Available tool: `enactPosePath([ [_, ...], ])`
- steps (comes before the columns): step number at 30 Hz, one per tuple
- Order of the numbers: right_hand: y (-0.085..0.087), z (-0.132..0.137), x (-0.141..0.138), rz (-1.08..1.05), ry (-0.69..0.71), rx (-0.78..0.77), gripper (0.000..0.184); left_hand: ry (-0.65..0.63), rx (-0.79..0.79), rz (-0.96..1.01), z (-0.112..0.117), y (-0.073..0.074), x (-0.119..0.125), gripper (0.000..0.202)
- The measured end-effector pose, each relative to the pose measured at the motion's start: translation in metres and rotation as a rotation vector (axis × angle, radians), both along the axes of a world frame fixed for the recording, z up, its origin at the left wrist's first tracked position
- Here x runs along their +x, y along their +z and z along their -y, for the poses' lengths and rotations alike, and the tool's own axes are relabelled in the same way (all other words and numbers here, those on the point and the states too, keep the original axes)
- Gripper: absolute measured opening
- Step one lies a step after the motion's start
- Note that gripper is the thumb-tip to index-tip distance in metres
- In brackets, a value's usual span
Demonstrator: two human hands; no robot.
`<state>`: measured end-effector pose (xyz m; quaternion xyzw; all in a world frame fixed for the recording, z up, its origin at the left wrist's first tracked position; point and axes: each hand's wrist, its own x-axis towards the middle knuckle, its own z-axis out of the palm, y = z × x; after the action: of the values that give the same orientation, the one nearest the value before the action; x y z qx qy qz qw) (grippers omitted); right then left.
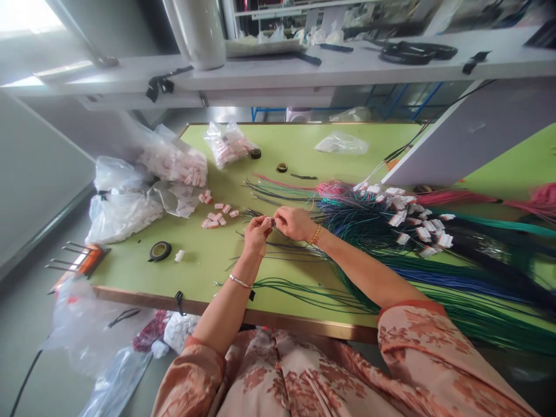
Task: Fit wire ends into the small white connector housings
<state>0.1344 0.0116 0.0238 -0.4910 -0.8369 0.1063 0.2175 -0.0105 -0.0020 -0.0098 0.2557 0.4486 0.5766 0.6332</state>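
Green, slender wires (360, 292) trail beside left hand (259, 231) and right hand (294, 223), both pinched on a tiny piece (272, 222).

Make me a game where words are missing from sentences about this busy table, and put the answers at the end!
1. The tabletop is light ____.
2. The right hand has a gold-coloured bracelet at its wrist; the left hand has a ____-coloured bangle.
3. The largest black tape roll lies nearer to the ____ hand.
4. The big heap of wires lies mostly on the person's ____ side.

Missing words: green; silver; left; right.
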Motion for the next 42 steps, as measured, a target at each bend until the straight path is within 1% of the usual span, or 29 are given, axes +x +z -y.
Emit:
enactPosePath([
  [4,-0.001,0.002,-0.003,0.009,-0.014,0.001,0.016,-0.007,0.017,-0.019,0.000,0.001,-0.001,0.036],
  [10,-0.013,0.004,-0.006,0.040,-0.013,-0.005,0.016,-0.029,0.032,-0.132,0.004,-0.004,-0.001,0.034],
  [12,-0.014,0.004,-0.004,0.000,-0.007,0.000,0.014,-0.029,0.020,-0.123,0.003,-0.003,0.000,0.033],
  [15,-0.009,0.003,0.001,-0.098,-0.024,-0.006,0.014,-0.010,0.030,-0.094,0.001,0.000,0.000,0.030],
  [16,-0.006,0.004,0.002,-0.126,-0.028,0.001,0.017,0.000,0.041,-0.083,0.001,0.000,0.000,0.030],
  [19,0.002,0.008,0.002,-0.123,0.005,0.063,0.042,0.013,0.086,-0.061,-0.001,0.001,0.000,0.030],
  [20,0.004,0.009,0.002,-0.100,0.022,0.079,0.047,0.007,0.106,-0.067,-0.002,0.000,-0.001,0.030],
  [22,0.008,0.011,0.006,-0.091,0.032,0.089,0.042,-0.019,0.164,-0.140,-0.002,-0.001,-0.002,0.030],
  [23,0.011,0.011,0.010,-0.124,0.025,0.097,0.038,-0.034,0.208,-0.221,-0.002,-0.002,-0.002,0.032],
  [25,0.016,0.010,0.026,-0.255,-0.012,0.151,0.036,-0.071,0.324,-0.501,-0.001,-0.003,-0.001,0.038],
  [28,0.024,0.006,0.064,-0.443,-0.117,0.276,0.033,-0.178,0.477,-1.064,0.003,-0.005,0.002,0.048],
  [30,0.027,0.003,0.094,-0.489,-0.255,0.337,0.032,-0.281,0.497,-1.352,0.007,-0.008,0.004,0.054],
  [31,0.028,0.002,0.109,-0.490,-0.351,0.352,0.034,-0.328,0.491,-1.448,0.008,-0.010,0.006,0.056],
  [34,0.026,0.002,0.152,-0.422,-0.684,0.335,0.046,-0.412,0.480,-1.599,0.011,-0.015,0.008,0.058],
  [37,0.014,0.005,0.188,-0.308,-0.943,0.285,0.054,-0.417,0.481,-1.654,0.011,-0.018,0.008,0.060],
  [39,0.003,0.008,0.204,-0.211,-1.032,0.254,0.053,-0.411,0.478,-1.680,0.012,-0.019,0.008,0.061],
  [42,-0.013,0.008,0.212,0.011,-1.034,0.143,0.043,-0.408,0.471,-1.696,0.012,-0.021,0.009,0.062],
])
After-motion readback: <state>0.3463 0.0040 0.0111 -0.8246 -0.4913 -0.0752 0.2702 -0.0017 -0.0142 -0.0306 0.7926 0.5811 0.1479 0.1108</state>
